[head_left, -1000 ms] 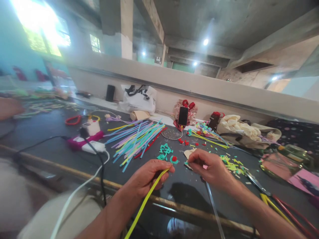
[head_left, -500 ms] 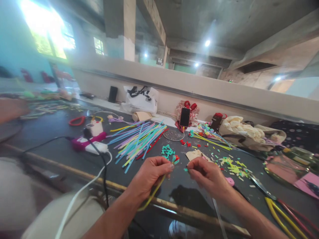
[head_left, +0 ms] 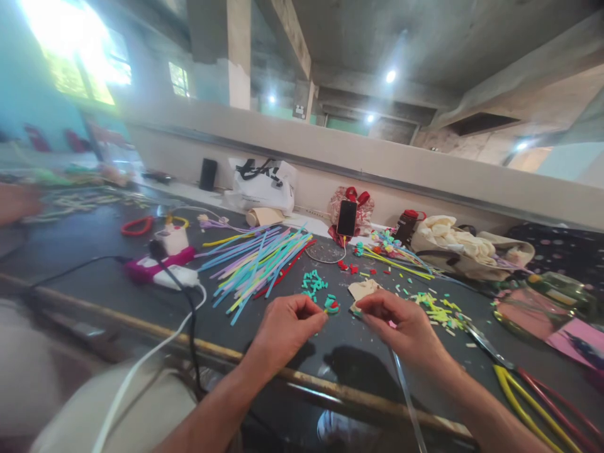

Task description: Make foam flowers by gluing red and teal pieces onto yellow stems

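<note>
My left hand (head_left: 283, 327) is pinched shut above the dark table (head_left: 94, 283). Only a short yellow tip of the yellow strip (head_left: 325, 310) shows at its fingertips; the rest is hidden under the hand. A small red-and-teal piece (head_left: 331, 305) lies just beyond those fingertips. My right hand (head_left: 401, 324) is closed a little to the right, next to a beige scrap (head_left: 361, 289). A thin clear strip (head_left: 406, 402) runs from under that hand toward me.
A fan of coloured strips (head_left: 257, 261) lies left of centre, with teal bits (head_left: 311, 284) and yellow-green scraps (head_left: 438, 311) around. A power strip (head_left: 158, 270) with cables sits left. Phone (head_left: 346, 218), white bag (head_left: 264, 182) and cream bag (head_left: 453, 242) line the back. Another person's hand (head_left: 14, 201) is far left.
The long yellow strip that stuck out below my left hand has been drawn in and is almost out of sight. Both hands have stayed close together over the same spot.
</note>
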Demonstrator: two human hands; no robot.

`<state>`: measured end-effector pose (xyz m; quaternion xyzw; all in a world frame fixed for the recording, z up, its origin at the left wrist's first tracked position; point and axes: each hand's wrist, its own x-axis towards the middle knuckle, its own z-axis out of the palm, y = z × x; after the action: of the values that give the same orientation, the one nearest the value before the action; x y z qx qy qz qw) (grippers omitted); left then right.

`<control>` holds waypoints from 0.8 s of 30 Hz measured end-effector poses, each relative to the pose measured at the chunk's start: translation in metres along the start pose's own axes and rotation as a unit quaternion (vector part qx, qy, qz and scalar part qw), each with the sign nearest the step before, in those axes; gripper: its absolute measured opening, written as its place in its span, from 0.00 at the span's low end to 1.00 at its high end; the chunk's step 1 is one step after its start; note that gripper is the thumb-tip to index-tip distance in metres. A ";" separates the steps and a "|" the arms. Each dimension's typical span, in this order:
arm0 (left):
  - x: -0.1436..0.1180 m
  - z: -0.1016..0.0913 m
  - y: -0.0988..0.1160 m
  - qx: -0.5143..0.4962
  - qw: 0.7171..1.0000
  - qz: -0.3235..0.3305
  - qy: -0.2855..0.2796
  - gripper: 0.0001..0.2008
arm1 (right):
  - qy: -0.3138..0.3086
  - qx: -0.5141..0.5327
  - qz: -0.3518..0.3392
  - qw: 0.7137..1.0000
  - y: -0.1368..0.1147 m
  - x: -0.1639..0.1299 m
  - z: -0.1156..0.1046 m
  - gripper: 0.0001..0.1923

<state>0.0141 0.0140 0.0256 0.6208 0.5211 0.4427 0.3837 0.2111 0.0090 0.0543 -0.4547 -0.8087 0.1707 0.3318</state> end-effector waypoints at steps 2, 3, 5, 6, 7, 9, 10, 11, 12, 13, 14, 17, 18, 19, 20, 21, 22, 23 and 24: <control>-0.001 0.001 -0.001 0.038 0.999 0.018 0.009 0.09 | 0.002 -0.005 -0.022 1.000 0.002 0.001 0.000 0.06; -0.002 0.001 0.000 0.055 0.998 0.022 0.013 0.09 | 0.002 -0.005 -0.025 1.000 0.002 0.002 0.001 0.05; -0.004 0.002 0.001 0.083 0.996 0.028 0.017 0.09 | -0.003 0.000 -0.011 1.000 0.002 0.002 0.002 0.04; -0.005 0.002 0.002 0.095 0.995 0.032 0.018 0.09 | -0.008 0.005 0.001 1.000 0.002 0.003 0.002 0.04; -0.006 0.002 0.003 0.106 0.994 0.036 0.019 0.09 | -0.012 0.011 0.012 1.000 0.001 0.003 0.003 0.03; -0.007 0.003 0.004 0.128 0.991 0.043 0.020 0.09 | -0.020 0.022 0.024 0.999 0.000 0.004 0.004 0.03; -0.008 0.004 0.004 0.140 0.989 0.046 0.020 0.09 | -0.021 0.023 0.023 0.999 -0.001 0.005 0.004 0.03; -0.009 0.004 0.005 0.150 0.987 0.049 0.020 0.09 | -0.021 0.020 0.018 0.999 -0.001 0.006 0.004 0.04; -0.009 0.005 0.005 0.160 0.986 0.053 0.021 0.09 | -0.021 0.014 0.009 1.000 -0.002 0.006 0.005 0.04; -0.010 0.005 0.005 0.169 0.984 0.056 0.022 0.09 | -0.017 0.004 -0.002 1.000 -0.002 0.007 0.005 0.04; -0.010 0.005 0.006 0.178 0.982 0.061 0.024 0.09 | -0.011 -0.007 -0.016 1.000 -0.002 0.007 0.005 0.04; -0.011 0.006 0.008 0.198 0.977 0.073 0.027 0.08 | 0.001 -0.041 -0.056 0.998 -0.003 0.006 0.006 0.04; -0.011 0.006 0.009 0.203 0.976 0.074 0.025 0.08 | 0.002 -0.048 -0.067 0.997 -0.002 0.005 0.006 0.04; -0.012 0.007 0.010 0.207 0.975 0.073 0.023 0.08 | 0.001 -0.054 -0.076 0.996 -0.002 0.005 0.007 0.04; -0.012 0.007 0.011 0.213 0.974 0.071 0.020 0.08 | 0.001 -0.058 -0.085 0.995 -0.002 0.004 0.008 0.04; -0.013 0.008 0.011 0.219 0.973 0.069 0.017 0.08 | 0.004 -0.062 -0.094 0.994 -0.001 0.004 0.009 0.04; -0.013 0.008 0.012 0.225 0.972 0.068 0.014 0.08 | 0.009 -0.067 -0.105 0.992 0.000 0.004 0.010 0.04; -0.014 0.009 0.011 0.230 0.971 0.067 0.012 0.08 | 0.014 -0.073 -0.117 0.990 0.000 0.004 0.012 0.04; -0.014 0.009 0.011 0.235 0.970 0.067 0.009 0.08 | 0.017 -0.081 -0.127 0.988 0.001 0.005 0.013 0.04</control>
<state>0.0253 -0.0015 0.0311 0.7228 0.5715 0.3381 0.1915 0.2008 0.0140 0.0457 -0.3767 -0.8650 0.0535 0.3271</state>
